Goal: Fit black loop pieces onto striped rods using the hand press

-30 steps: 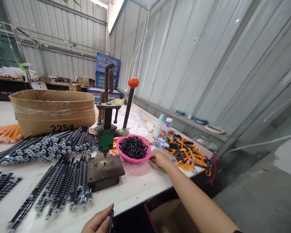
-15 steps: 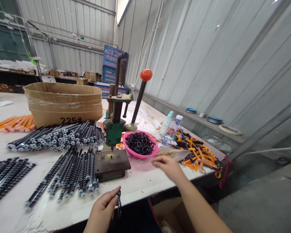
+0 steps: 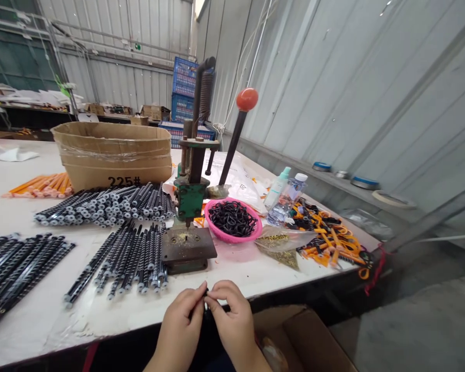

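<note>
My left hand (image 3: 182, 320) is closed in a pinch at the table's front edge. A small dark tip of a black cord loop (image 3: 205, 292) shows at its fingertips; the rest is hidden by the hands. Pressed up against it, my right hand (image 3: 232, 315) also pinches, and what its fingertips hold is too small to make out. Just beyond the hands stands a green hand press (image 3: 191, 199) with a dark metal base plate (image 3: 188, 244) and a lever topped by a red knob (image 3: 247, 99).
A pink basket (image 3: 233, 237) of black cord loops sits right of the press, beside a clear bag (image 3: 281, 248) of small brass-coloured pieces. Bundled black patterned rods (image 3: 132, 258) lie left, before a cardboard box (image 3: 114, 160). Bottles (image 3: 289, 199) and orange straps (image 3: 333, 240) stand right.
My right hand has come back from beside the pink basket to meet my left hand at the table edge. The cord loop, which hung visibly from my left hand, is now mostly hidden.
</note>
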`<state>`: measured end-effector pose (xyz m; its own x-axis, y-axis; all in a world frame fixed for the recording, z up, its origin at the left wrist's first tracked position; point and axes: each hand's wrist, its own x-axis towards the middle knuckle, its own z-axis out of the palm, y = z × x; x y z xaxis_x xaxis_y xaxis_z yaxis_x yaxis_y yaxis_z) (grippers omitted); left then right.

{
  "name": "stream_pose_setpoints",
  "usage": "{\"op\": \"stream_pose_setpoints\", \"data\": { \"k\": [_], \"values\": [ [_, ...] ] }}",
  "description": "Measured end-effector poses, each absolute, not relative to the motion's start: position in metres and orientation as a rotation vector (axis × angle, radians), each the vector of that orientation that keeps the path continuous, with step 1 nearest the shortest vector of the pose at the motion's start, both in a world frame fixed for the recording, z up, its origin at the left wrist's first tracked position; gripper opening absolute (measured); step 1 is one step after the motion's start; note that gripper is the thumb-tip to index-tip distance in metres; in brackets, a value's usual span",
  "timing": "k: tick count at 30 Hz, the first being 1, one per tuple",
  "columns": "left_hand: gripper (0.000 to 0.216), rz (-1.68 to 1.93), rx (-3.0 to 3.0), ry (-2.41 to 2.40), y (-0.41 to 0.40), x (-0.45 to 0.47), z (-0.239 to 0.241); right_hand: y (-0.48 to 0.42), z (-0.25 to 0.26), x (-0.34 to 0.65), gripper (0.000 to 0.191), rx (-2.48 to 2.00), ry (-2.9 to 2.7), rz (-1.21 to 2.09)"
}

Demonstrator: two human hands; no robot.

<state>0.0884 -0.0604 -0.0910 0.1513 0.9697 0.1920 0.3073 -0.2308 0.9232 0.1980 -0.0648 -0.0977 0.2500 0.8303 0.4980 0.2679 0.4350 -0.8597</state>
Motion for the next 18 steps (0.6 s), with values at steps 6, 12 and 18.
{"op": "stream_pose_setpoints", "data": {
  "k": [6,12,18],
  "values": [
    [0.033,1.149,2.169,1.096,-0.071,0.082,-0.103,-0.072,-0.11,0.196,0.023,-0.888,-1.004,1.181],
    [0.029,0.494,2.435,1.383,-0.028,0.062,-0.06,-0.036,-0.089,0.213,0.011,-1.112,-1.811,0.609],
    [0.027,0.296,2.648,1.418,0.044,0.054,-0.037,0.046,-0.078,0.21,0.014,-1.268,-2.1,0.26]
  ]
}}
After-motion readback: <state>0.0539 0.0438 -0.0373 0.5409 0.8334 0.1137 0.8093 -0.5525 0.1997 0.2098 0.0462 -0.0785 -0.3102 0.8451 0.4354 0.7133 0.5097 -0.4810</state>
